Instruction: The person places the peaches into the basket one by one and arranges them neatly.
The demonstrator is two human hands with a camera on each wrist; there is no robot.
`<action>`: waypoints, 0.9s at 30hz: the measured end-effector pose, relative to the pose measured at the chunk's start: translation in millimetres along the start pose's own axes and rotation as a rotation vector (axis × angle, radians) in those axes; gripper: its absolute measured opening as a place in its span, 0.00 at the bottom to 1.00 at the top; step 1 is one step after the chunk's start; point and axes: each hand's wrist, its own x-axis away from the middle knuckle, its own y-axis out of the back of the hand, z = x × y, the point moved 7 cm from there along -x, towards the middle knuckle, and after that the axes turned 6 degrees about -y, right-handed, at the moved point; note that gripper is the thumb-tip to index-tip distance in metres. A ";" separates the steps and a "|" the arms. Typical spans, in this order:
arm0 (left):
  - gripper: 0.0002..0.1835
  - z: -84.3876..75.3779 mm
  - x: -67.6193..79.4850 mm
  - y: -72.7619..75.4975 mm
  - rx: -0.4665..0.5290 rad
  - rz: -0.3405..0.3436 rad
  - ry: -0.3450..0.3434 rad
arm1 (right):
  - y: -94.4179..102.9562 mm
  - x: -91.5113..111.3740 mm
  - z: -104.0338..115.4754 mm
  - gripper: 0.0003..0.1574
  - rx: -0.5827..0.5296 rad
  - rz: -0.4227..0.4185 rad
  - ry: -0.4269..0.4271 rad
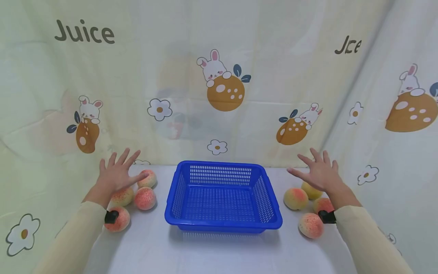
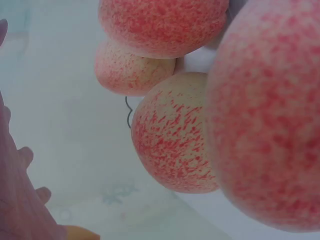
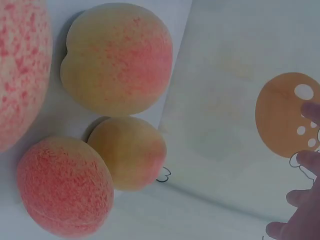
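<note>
My left hand (image 1: 118, 174) is held over the peaches on the left with its fingers spread and nothing in it. Below and beside it lie several peaches, among them a red-speckled peach (image 1: 145, 198) and a paler one (image 2: 175, 135). On the other side my right hand (image 1: 321, 172), fingers also spread and holding nothing, hovers over a second group of peaches. That group includes a yellow-and-pink peach (image 1: 295, 198) and a speckled peach (image 1: 311, 226) nearer the front. Between the hands stands a blue plastic basket (image 1: 224, 223) with slotted walls and no fruit inside.
A white table (image 1: 219, 255) carries the basket and fruit. Directly behind it hangs a pale curtain (image 1: 287, 57) printed with rabbits, oranges and flowers, which also comes forward along both sides. Black wrist bands (image 1: 111, 217) sit at the sleeve cuffs.
</note>
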 end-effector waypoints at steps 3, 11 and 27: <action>0.57 -2.6 2.7 -0.5 -0.001 -0.012 -0.005 | -2.4 3.6 1.4 0.64 0.003 -0.012 0.013; 0.56 -7.1 15.5 -2.4 0.021 -0.062 -0.001 | -6.4 18.1 10.1 0.61 -0.023 -0.071 0.046; 0.54 -18.6 38.7 -13.6 0.063 -0.174 0.030 | -25.6 50.1 21.6 0.51 -0.281 -0.128 0.099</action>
